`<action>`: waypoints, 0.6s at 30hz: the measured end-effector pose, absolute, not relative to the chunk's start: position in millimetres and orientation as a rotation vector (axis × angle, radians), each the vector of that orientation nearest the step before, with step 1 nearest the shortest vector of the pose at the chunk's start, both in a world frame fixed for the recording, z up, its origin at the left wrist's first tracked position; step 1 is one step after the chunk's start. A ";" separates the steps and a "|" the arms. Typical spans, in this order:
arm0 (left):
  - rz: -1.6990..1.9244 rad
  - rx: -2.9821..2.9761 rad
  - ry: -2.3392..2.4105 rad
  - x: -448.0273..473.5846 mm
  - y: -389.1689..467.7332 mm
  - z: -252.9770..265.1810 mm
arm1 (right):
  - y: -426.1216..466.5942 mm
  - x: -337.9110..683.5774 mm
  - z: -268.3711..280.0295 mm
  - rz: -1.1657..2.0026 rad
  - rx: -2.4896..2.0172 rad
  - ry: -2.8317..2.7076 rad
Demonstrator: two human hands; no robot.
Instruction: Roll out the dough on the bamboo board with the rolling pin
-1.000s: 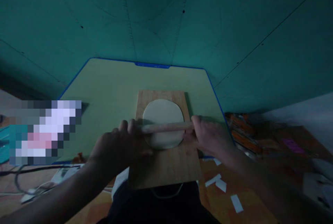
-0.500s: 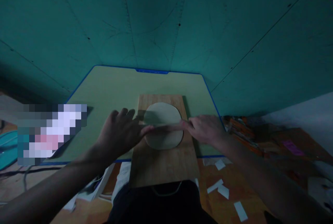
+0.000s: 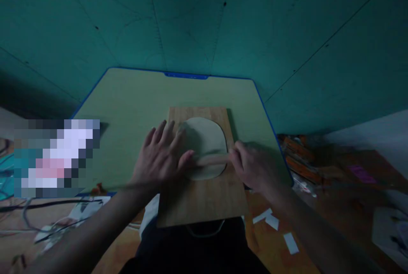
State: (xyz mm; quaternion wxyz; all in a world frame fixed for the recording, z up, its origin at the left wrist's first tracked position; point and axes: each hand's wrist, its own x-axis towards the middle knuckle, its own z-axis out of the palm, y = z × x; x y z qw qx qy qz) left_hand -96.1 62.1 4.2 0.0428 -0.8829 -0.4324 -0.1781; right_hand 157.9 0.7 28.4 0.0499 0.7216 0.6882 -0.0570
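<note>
Far left: a pixelated block (image 3: 66, 155) over the table's left side, contents unreadable. Cables (image 3: 63, 202) below it, off the near edge of the table (image 3: 137, 91).

Left hand (image 3: 161, 157): fingers straight and spread, not wrapped round anything. It sits over the board's left edge and covers the left side of the dough; thumb stretched out at the pin. The pin's left end is hidden under that hand, so can't tell how hard the palm bears on it.

Centre: dough (image 3: 205, 136) is a flat, roughly round sheet on the board (image 3: 204, 201), towards its far half. Pin (image 3: 214, 160) lies crosswise over the dough's near half. Board's near end overhangs the table edge, above the lap.

Right hand (image 3: 253, 165): fingers curled round the pin's right end, so gripping it, just beside the dough's right rim. Some blur there.

Far right: paper scraps (image 3: 290, 243) on the floor.

Step in hand, my read: rolling the dough out flatter. Another pass would call for the left palm square on its end of the pin, fingers clear of the dough, even push both sides. Watch the overhang: heavy pressure near that end could tip the board.
</note>
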 end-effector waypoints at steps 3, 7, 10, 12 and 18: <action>-0.489 -2.709 -1.300 -97.5 43.1 4.4 | -21.8 158.9 20.4 -0.130 2.234 2.210; -0.457 -2.748 -1.310 -97.1 47.9 5.7 | -18.9 159.3 22.4 -0.249 2.253 2.247; -0.451 -2.734 -1.364 -90.4 72.7 12.0 | 7.2 156.9 29.5 -0.224 2.301 2.113; -0.426 -2.720 -1.433 -84.6 89.1 16.8 | 25.5 156.1 31.0 -0.131 2.332 2.120; -0.501 -2.687 -1.461 -81.1 78.6 13.9 | 23.6 163.7 13.3 -0.102 2.244 2.486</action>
